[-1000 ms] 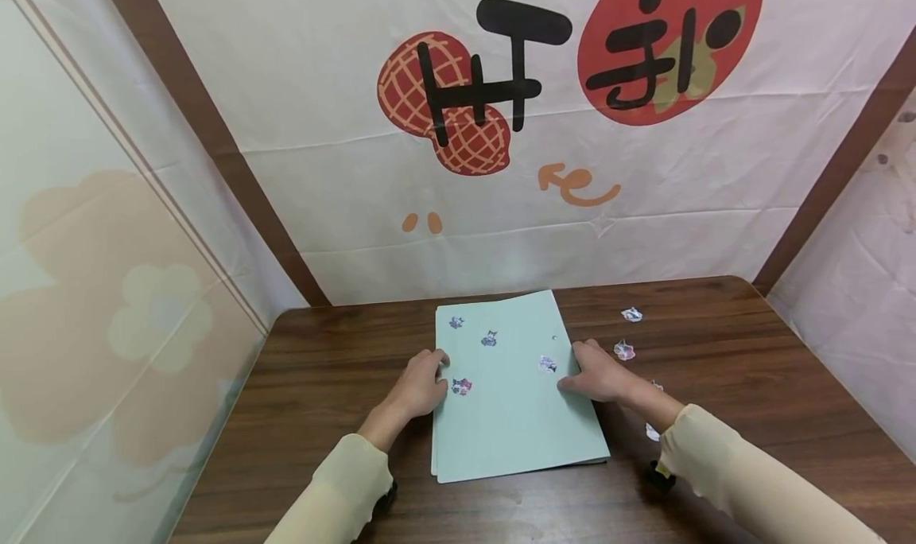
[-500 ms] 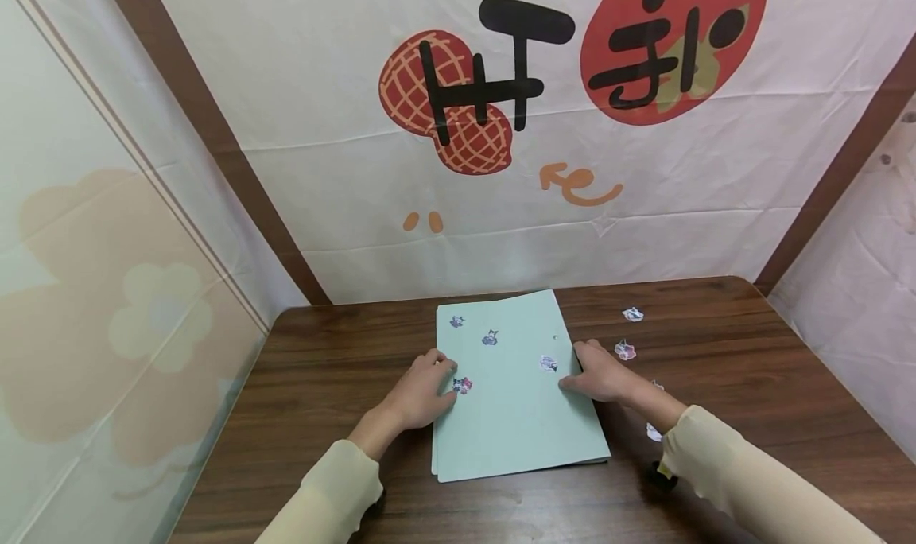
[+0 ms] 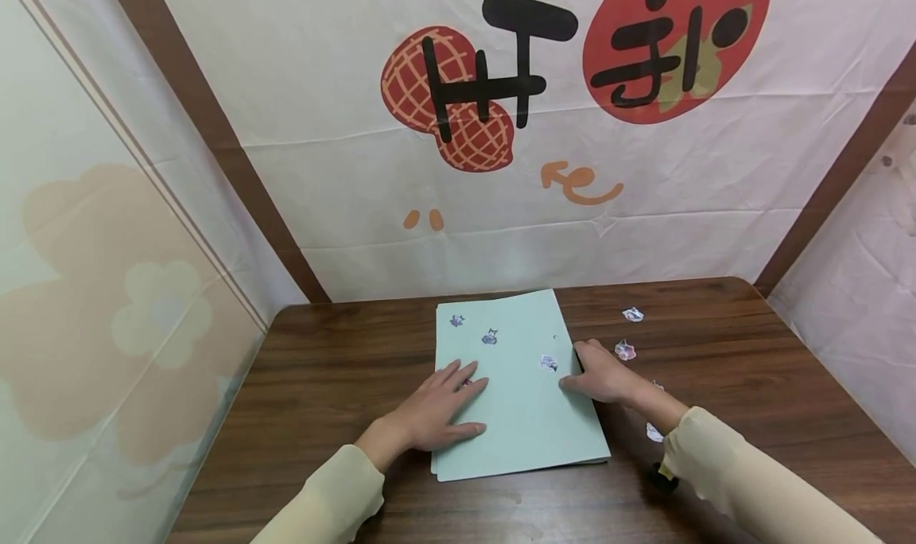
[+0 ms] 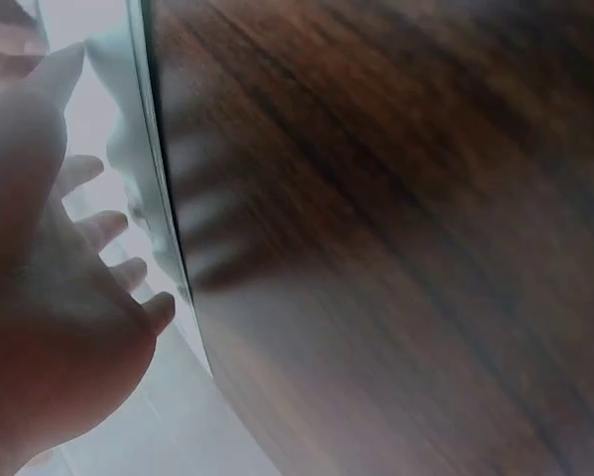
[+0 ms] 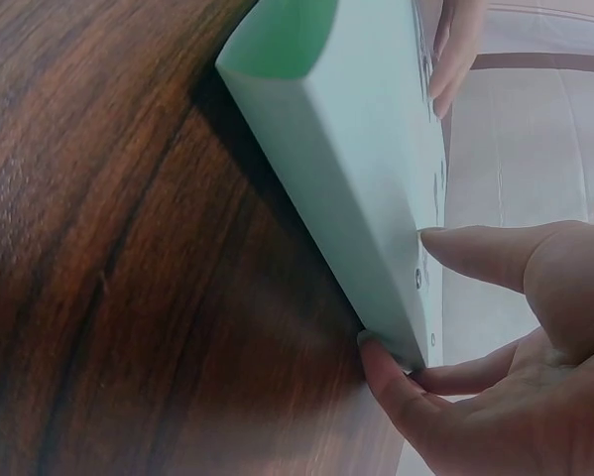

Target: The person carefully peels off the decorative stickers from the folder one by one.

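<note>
A pale green file folder (image 3: 525, 433) lies on the wooden table, with small cartoon stickers on its cover, such as the sticker (image 3: 548, 363) near its right side. My left hand (image 3: 436, 409) is spread over the cover's left part, partly hiding a pinkish sticker (image 3: 467, 382); whether its palm touches the cover is unclear. At the folder's right side, my right hand (image 3: 604, 373) grips the edge. In the right wrist view its thumb (image 5: 475, 253) sits on the cover while the other fingers (image 5: 391, 382) are against the thick spine (image 5: 326, 188).
Right of the folder, several loose stickers lie on the tabletop, among them a white-blue sticker (image 3: 633, 314) and a pink sticker (image 3: 625, 350). A printed cloth wall (image 3: 343, 186) rises behind the table (image 3: 329, 369). A dark object with yellow (image 3: 664, 477) shows beneath the right sleeve.
My left hand has moved from the folder's left edge rightward onto the cover, its fingers spreading out over the pinkish sticker. The right hand and the folder have stayed in place.
</note>
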`<act>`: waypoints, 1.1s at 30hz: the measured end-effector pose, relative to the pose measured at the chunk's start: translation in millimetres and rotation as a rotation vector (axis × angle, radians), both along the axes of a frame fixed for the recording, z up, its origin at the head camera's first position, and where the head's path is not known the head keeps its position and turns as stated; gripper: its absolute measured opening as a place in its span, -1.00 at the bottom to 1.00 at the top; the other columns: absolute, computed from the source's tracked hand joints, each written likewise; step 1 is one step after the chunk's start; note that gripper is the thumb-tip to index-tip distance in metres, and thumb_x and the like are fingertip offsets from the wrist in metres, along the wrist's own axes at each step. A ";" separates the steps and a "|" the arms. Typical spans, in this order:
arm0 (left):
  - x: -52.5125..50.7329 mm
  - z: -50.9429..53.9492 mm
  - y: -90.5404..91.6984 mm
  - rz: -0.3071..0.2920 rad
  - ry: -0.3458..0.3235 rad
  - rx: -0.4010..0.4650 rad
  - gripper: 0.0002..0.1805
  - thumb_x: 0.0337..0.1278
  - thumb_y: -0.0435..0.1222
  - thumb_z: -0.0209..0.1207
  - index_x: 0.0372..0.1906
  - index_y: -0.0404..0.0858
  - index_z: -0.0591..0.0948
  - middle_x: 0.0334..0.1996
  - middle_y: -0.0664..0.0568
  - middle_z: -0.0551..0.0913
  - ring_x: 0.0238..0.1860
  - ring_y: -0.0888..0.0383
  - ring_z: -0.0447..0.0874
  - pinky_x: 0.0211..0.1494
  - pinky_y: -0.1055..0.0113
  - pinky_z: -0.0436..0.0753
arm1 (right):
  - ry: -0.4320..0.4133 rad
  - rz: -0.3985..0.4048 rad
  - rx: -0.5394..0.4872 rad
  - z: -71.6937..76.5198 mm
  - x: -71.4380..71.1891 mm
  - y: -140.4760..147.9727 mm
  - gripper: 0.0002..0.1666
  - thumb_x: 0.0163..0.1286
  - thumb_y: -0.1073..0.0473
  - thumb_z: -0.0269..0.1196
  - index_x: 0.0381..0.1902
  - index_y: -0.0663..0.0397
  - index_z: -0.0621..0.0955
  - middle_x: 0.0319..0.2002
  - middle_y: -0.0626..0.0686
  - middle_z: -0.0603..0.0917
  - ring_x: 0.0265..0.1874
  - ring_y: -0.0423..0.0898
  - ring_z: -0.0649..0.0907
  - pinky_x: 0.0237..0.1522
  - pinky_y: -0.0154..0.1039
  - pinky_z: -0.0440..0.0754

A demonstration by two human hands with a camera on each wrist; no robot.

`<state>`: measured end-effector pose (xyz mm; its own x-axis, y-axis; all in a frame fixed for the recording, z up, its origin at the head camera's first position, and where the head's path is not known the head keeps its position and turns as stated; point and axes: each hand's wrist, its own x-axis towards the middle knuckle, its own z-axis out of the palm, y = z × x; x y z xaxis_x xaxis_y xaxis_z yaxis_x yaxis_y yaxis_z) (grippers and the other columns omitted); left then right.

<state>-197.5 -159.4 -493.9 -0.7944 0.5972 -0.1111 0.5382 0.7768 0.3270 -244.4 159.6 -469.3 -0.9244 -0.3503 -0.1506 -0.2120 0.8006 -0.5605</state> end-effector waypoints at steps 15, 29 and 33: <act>-2.9 -1.9 4.2 -0.033 -0.013 -0.062 -0.19 0.42 0.24 0.07 0.63 0.06 0.20 0.66 -0.09 -0.03 0.64 -0.21 -0.18 0.60 -0.20 -0.02 | -0.006 0.042 0.036 6.2 -4.6 1.1 -0.14 0.33 0.13 0.42 0.28 0.71 0.34 0.10 0.45 0.49 -0.03 0.13 0.56 0.08 0.09 0.60; -7.1 -19.8 2.2 -0.065 0.026 -0.156 -0.15 0.42 0.36 -0.12 0.67 0.17 0.02 0.68 -0.03 -0.19 0.66 -0.16 -0.30 0.63 -0.14 -0.12 | 0.029 0.037 0.037 15.5 -20.2 -4.9 -0.12 0.36 0.13 0.39 0.40 0.60 0.29 0.22 0.49 0.42 0.15 0.23 0.54 0.19 0.16 0.56; -8.6 -25.9 1.0 -0.063 0.042 -0.160 -0.14 0.40 0.40 -0.18 0.66 0.20 0.00 0.68 0.00 -0.20 0.66 -0.14 -0.31 0.63 -0.12 -0.12 | 0.055 0.059 0.016 18.9 -28.1 -6.7 -0.21 0.39 0.15 0.36 0.38 0.54 0.35 0.22 0.47 0.44 0.12 0.22 0.55 0.11 0.12 0.60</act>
<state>-206.0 -158.4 -519.7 -0.7616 0.6236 -0.1762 0.5984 0.7811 0.1784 -272.5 152.8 -450.4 -0.9093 -0.4025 -0.1059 -0.2896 0.7947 -0.5335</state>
